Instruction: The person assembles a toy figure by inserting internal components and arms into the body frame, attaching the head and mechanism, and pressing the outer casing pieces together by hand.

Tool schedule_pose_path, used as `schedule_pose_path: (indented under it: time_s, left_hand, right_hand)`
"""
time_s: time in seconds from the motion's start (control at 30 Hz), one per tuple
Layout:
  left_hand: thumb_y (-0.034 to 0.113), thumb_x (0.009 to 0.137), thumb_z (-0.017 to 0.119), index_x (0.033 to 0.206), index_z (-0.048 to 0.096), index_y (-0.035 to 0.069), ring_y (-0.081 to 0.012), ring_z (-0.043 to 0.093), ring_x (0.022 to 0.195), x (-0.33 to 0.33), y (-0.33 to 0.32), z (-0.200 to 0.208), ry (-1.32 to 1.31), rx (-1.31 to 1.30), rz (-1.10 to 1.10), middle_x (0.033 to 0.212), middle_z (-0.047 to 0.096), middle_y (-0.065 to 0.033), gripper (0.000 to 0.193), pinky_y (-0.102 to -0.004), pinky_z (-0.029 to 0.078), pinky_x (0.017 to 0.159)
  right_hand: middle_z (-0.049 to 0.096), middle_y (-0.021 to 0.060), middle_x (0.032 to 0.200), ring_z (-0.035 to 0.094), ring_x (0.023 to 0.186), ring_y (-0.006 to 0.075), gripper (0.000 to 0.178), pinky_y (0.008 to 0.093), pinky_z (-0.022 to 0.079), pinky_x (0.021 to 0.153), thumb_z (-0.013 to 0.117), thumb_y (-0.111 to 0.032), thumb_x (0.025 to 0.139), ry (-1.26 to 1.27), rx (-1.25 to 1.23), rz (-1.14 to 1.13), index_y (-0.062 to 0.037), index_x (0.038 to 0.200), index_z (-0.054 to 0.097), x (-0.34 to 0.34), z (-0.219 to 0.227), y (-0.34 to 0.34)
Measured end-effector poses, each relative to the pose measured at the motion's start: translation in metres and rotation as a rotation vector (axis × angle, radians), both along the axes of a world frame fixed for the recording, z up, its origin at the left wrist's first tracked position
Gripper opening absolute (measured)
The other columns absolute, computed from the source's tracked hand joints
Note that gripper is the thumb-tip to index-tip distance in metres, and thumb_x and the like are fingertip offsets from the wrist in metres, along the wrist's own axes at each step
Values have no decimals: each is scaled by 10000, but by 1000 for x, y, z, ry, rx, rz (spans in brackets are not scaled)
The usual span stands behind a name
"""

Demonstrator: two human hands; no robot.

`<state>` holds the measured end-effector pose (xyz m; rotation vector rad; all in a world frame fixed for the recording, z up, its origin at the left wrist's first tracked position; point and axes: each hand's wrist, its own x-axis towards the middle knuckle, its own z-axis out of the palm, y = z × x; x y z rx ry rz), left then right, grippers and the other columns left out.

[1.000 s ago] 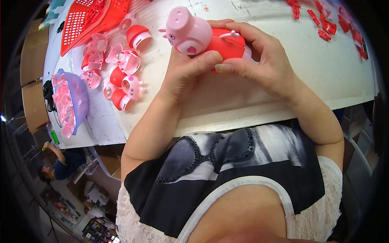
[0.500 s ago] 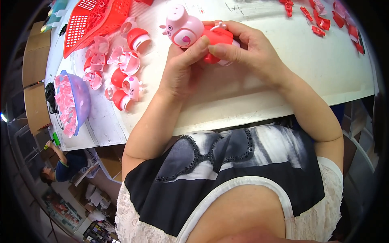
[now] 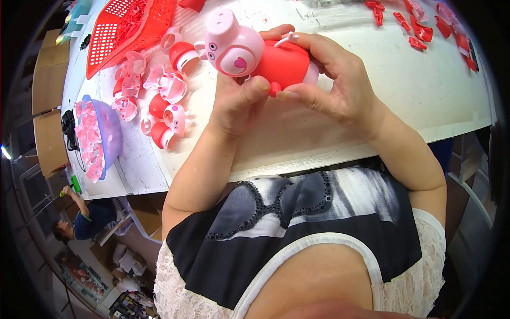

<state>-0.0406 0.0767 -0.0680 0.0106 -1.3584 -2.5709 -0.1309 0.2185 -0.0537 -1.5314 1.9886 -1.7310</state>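
Between my two hands is a pink and red toy pig, lying on its side with the head toward the left and a small curled arm or tail sticking up. My left hand is closed on the head end from below, its thumb tip beside a small red knob on the near edge of the body. From the other side my right hand wraps the pale lower end, with its thumb tip against the same knob. The fingers behind the toy are partly hidden.
Loose pig heads and red-and-white body parts lie left of my hands. Beyond them stand a red perforated basket of red pieces and a purple bowl of pink parts. Small red parts lie far right. Another person is at lower left.
Both thumbs have slid down off the body to its near edge, so more of the red body shows. The toy has come slightly closer, its head shifted left.
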Motion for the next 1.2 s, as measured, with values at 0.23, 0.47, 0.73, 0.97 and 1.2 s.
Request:
schedule_pose_path:
  time_s: [0.23, 0.47, 0.73, 0.97, 1.2]
  left_hand:
    - [292, 641, 782, 1186, 435, -52, -234, 515, 1070, 6, 6, 3, -94, 26, 3, 1220, 464, -171, 732, -339, 448, 886]
    - [290, 611, 803, 1176, 469, 15, -247, 491, 1103, 4, 1, 3, -56, -22, 38, 1271, 421, -166, 712, -354, 441, 901]
    - [272, 559, 832, 1183, 480, 44, -258, 455, 1150, 1, -1, 1, 16, -32, 16, 1341, 351, -175, 752, -371, 431, 931]
    - [220, 549, 826, 1171, 490, 34, -259, 487, 1114, 2, -3, 0, -6, -44, -4, 1322, 377, -177, 730, -359, 441, 912]
    - [224, 588, 797, 1108, 537, 18, -252, 518, 1070, 6, -3, -1, -28, -97, -42, 1282, 425, -174, 616, -349, 443, 895]
  right_hand:
    - [591, 190, 959, 603, 866, 290, 488, 332, 476, 757, 712, -305, 720, 36, 1, 24, 44, 1019, 547, 1, 1, 4]
    - [569, 123, 1045, 589, 912, 220, 433, 297, 472, 814, 723, -179, 721, -341, -80, 146, 26, 1052, 533, 6, 0, -1]
    - [531, 72, 1112, 577, 944, 171, 432, 288, 477, 841, 741, -97, 695, -682, -98, 255, 9, 1053, 524, 3, 3, 0]
    - [511, 90, 1087, 518, 1002, 173, 534, 278, 414, 881, 714, -58, 693, -513, 16, 239, 22, 1156, 462, 1, 1, 2]
    - [569, 114, 1024, 587, 900, 188, 379, 287, 505, 760, 717, -130, 722, -421, -92, 181, 24, 1022, 543, 7, -6, 3]
